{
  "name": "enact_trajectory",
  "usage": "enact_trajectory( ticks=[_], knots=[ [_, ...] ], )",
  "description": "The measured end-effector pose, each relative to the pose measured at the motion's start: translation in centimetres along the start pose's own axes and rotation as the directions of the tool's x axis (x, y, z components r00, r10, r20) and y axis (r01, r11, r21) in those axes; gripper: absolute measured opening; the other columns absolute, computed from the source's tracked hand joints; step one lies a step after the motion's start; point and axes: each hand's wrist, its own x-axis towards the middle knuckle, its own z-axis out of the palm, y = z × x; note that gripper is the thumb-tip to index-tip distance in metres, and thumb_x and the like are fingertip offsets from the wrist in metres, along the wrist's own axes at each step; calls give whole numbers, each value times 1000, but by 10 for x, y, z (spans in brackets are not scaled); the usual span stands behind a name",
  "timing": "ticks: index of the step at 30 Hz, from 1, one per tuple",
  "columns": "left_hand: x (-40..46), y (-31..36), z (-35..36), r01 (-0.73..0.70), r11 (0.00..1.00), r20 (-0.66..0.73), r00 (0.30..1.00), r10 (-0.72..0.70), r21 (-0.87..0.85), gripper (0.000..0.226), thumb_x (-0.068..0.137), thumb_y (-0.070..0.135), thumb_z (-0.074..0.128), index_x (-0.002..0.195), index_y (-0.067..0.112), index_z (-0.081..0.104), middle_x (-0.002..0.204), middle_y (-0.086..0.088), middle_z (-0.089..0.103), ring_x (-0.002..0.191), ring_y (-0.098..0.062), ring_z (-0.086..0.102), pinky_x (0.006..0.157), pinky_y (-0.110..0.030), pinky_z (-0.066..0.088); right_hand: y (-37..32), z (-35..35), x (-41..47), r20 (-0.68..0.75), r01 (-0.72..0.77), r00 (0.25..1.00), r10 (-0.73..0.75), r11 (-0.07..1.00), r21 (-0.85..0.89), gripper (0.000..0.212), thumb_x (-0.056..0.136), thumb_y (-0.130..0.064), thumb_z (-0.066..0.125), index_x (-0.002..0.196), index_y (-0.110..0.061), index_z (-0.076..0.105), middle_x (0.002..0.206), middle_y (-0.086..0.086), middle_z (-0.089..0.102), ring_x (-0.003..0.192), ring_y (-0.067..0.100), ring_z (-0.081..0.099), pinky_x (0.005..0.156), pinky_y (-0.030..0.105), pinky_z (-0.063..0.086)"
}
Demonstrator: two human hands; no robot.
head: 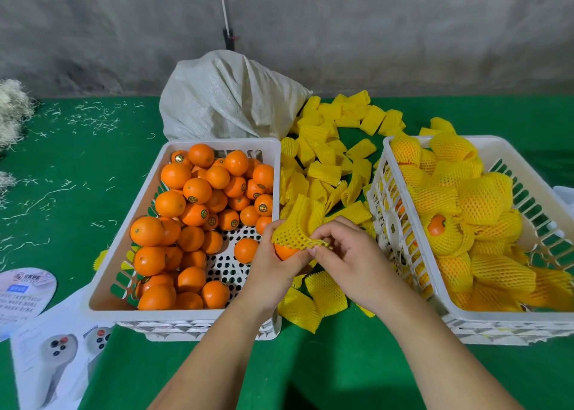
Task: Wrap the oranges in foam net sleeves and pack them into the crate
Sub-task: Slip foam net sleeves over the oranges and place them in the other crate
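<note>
Green felt covers the tabletop (341, 363) I'm working over. On my left sits a white crate (130, 223) piled with bare oranges (192, 211), many with small round stickers; its right near corner shows the perforated floor. On my right a second crate (466, 315), turned at an angle, holds wrapped oranges (478, 201) in yellow net. Between the 2 crates a loose heap of flat yellow sleeves (329, 161) runs from the far side down to my wrists, with a few more just below my hands. A white woven sack (226, 99) slumps behind the left crate, and behind it a thin white cord hangs along the grey wall. Pale shavings litter the felt at far left, and printed leaflets (46, 347) lie by the near left corner.

My left hand (273, 270) curls around 1 orange (285, 251), held over the gap between the crates, just beside the left crate's right wall. A sleeve (298, 223) sits half over it: the stretched mouth caps the fruit's top, and the unfilled rest stands up and away from me, so its long axis runs roughly upright, tilted toward the heap. My right hand (348, 254) pinches the sleeve's stretched edge between thumb and fingertips, the other fingers curled.
</note>
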Motion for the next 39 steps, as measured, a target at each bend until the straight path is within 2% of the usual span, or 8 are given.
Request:
enact_trajectory(
  ticks=[6,11,16,21,27,31,36,39],
  knots=[
    [-5,-5,-16,42,982,102,994,-24,-184,76,86,13,77,153,23,42,139,-13,66,132,-33,61,111,-50,50,11,22,-3,-110,-32,994,26,998,-58,26,97,-15,64,121,-27,61,116,-15,55,104,-1,54,82,23,51],
    [-6,-6,-3,-13,995,-136,991,-1,-98,49,90,26,77,135,32,59,121,-13,73,111,-33,72,84,-45,62,0,21,-11,-203,92,971,-122,984,-154,16,93,-17,63,109,-18,67,99,-16,55,87,-7,55,70,11,43],
    [-5,-7,4,-19,1000,-210,977,16,-11,44,86,25,73,128,27,60,113,-8,75,107,-35,71,93,-57,59,-12,31,-25,-220,155,957,-187,976,-153,17,89,-23,56,103,-16,62,96,-11,51,84,4,50,67,22,46],
    [-7,-6,-17,74,988,106,993,-60,-136,65,92,17,70,141,54,50,133,-7,68,122,-32,66,97,-43,55,-6,38,-26,-188,119,972,-141,985,-122,23,79,-9,67,98,-14,55,99,-6,45,90,16,48,73,25,44],
    [-7,-7,-18,26,999,143,990,-22,-30,60,89,21,81,142,33,55,108,-11,70,77,-28,63,65,-34,57,-3,30,-22,-275,74,957,-87,996,-59,24,86,-25,56,106,-13,60,108,-7,47,98,13,52,79,22,45],
    [-8,-10,-5,-58,996,19,998,57,70,40,85,29,85,114,34,58,90,-1,70,69,-22,63,60,-32,56,-3,18,-20,-288,134,942,-172,980,-147,20,94,-17,54,112,-12,62,114,-4,55,105,15,56,82,27,50],
    [-9,-12,2,-69,995,-221,972,84,74,61,63,20,79,115,25,48,100,-12,65,82,-17,71,66,-38,59,-9,28,-26,-293,291,878,-379,907,-304,18,94,-16,61,106,-7,71,104,5,67,97,21,65,79,29,56],
    [-11,-11,-2,-109,994,-234,966,111,22,66,71,5,70,123,32,40,109,-14,60,84,-12,71,66,-30,57,-9,32,-29,-156,166,971,-183,980,-112,24,92,-31,69,112,-19,70,111,-7,62,101,13,62,84,32,55]
  ],
)
